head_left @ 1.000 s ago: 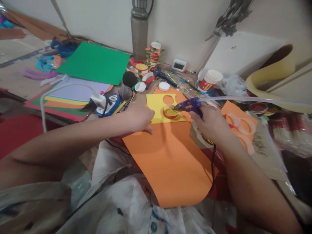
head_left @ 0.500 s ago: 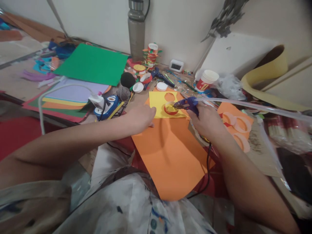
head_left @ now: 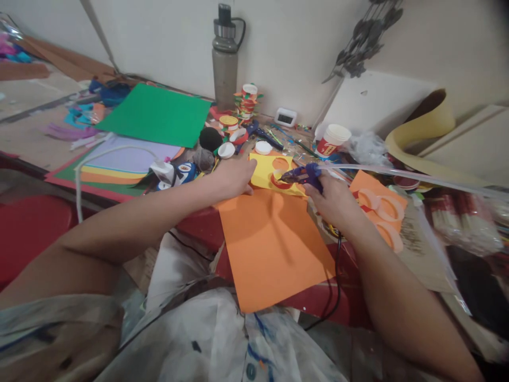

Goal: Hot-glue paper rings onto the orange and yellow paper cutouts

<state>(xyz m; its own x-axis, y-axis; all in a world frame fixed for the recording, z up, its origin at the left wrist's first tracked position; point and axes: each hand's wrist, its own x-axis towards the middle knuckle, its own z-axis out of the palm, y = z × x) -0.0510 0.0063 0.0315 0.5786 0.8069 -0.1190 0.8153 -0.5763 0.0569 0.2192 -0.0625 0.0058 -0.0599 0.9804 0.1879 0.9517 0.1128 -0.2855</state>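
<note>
My right hand (head_left: 332,193) is wrapped round a blue glue gun (head_left: 304,175), a long clear glue stick (head_left: 397,172) running out behind it. The gun's nozzle is at a paper ring (head_left: 280,183), red outside, standing on a yellow sheet (head_left: 260,171). A second, flat-looking ring (head_left: 281,163) lies just behind it. My left hand (head_left: 234,178) has its fingers curled at the yellow sheet's left edge and seems to pinch it; the fingertips are partly hidden. Beneath the yellow sheet, a large orange sheet (head_left: 274,244) hangs over the table's front edge.
At the left lie a green sheet (head_left: 159,114) and stacked coloured sheets (head_left: 127,154). A grey bottle (head_left: 225,69) stands against the wall. On the right are a paper cup (head_left: 332,142) and an orange piece with rings (head_left: 382,204). A black cord (head_left: 339,276) hangs below my right hand.
My view has tilted and shifted slightly. My left hand has moved a little up, and the yellow sheet lies at a slightly different angle. The glue gun remains at the ring.
</note>
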